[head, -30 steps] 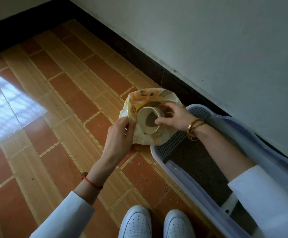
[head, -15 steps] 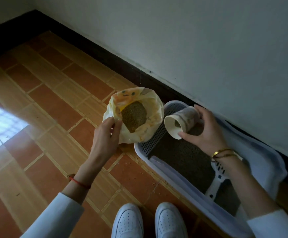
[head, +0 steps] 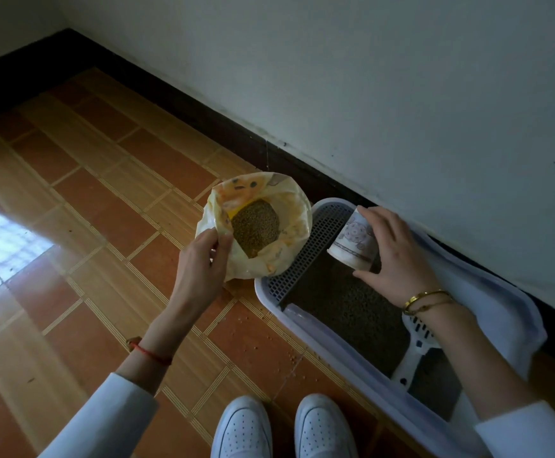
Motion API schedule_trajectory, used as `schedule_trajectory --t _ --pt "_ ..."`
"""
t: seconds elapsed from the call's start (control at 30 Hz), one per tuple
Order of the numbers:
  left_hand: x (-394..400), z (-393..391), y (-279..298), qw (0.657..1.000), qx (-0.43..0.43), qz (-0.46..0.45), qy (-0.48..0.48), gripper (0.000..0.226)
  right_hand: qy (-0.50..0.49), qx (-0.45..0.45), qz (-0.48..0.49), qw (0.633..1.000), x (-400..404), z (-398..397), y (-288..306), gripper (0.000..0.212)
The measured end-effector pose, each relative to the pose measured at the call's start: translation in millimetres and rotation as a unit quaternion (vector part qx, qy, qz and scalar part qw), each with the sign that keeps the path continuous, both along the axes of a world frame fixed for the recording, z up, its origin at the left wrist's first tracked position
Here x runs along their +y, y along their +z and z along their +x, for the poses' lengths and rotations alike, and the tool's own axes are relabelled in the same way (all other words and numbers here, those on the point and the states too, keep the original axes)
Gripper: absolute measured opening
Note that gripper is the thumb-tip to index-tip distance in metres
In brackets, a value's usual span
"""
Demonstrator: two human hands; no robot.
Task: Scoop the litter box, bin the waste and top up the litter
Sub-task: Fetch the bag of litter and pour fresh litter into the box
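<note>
Topping up is underway: the right hand [head: 398, 259] is gripping a tipped patterned paper cup [head: 352, 241] over the lavender plastic litter box [head: 306, 315], the left hand [head: 201, 264] is pinching the yellow litter bag [head: 286, 196] open, and refilling likely comes next.

No text, brand, number or sign can be read anywhere here. The yellow litter bag [head: 263, 226] carries printed marks near its open top — dark blotches and a cartoon-like patch — but none resolves into letters. The paper cup [head: 352, 241] bears a round floral medallion and a thin band at its rim, ornament only, no wording. The white scoop [head: 413, 355] lying in the litter box [head: 306, 320] has small dark marks on its handle — too small to tell.
</note>
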State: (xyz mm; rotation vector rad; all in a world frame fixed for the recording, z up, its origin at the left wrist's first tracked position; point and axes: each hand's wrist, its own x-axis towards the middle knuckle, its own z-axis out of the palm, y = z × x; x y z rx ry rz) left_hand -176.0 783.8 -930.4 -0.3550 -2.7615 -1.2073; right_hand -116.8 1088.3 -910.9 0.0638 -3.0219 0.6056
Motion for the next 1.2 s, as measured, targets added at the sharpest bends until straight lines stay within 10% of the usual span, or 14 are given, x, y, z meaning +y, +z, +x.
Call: schedule_trajectory --t 0.23,0.47,0.87,1.2 --pt "0.1 -1.3 -1.4 1.000 0.004 -0.002 0.005 0.037 0.041 0.079 0.181 0.979 -1.1 -12.2 11.0 0.099" --pt "-1.8 -0.3 -0.9 1.000 0.008 0.013 0.000 0.036 -0.002 0.165 -0.072 0.984 -52.0 -43.3 34.7 0.097" --pt "-17.3 -2.1 -10.7 0.998 -0.015 0.056 0.024 0.038 0.105 -0.135 0.062 0.983 -141.9 -121.2 -5.9 0.083" --pt "-17.7 -5.0 -9.9 0.997 -0.013 0.077 0.011 0.034 0.134 -0.190 0.198 0.952 -177.1 -162.9 -62.1 0.076"
